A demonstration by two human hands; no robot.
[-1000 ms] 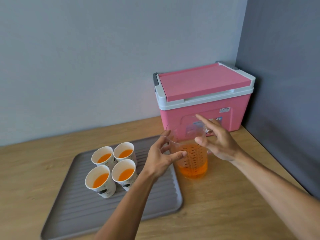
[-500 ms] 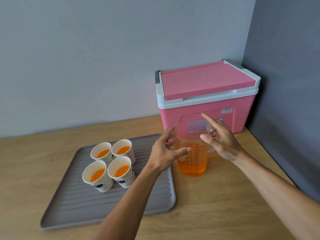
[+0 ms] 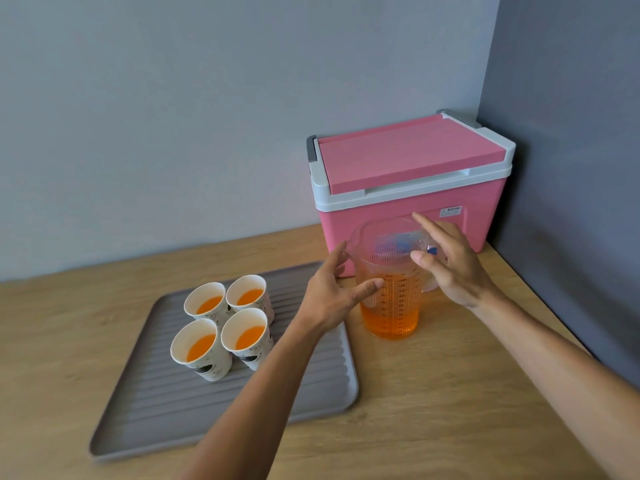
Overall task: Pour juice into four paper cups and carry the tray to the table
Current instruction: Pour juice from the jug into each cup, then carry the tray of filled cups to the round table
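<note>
A clear measuring jug point(image 3: 391, 306) holding orange juice stands upright on the wooden counter, just right of the grey ribbed tray point(image 3: 180, 410). Several white paper cups point(image 3: 227, 327) sit together at the tray's back, each with orange juice in it. My left hand point(image 3: 332, 296) hovers at the jug's left side with fingers spread, thumb near its wall. My right hand point(image 3: 450, 265) is by the jug's rim and handle on the right, fingers straight and loose. Neither hand grips anything.
A pink cooler box point(image 3: 408, 188) with a white-rimmed lid stands right behind the jug, in the corner against the dark right wall. The grey back wall runs along the counter's far edge. Bare wooden counter point(image 3: 450, 410) lies in front of the jug.
Both hands have stayed spread beside the standing jug, barely shifting. The view has drifted slightly, so the tray and cooler sit a little differently in frame.
</note>
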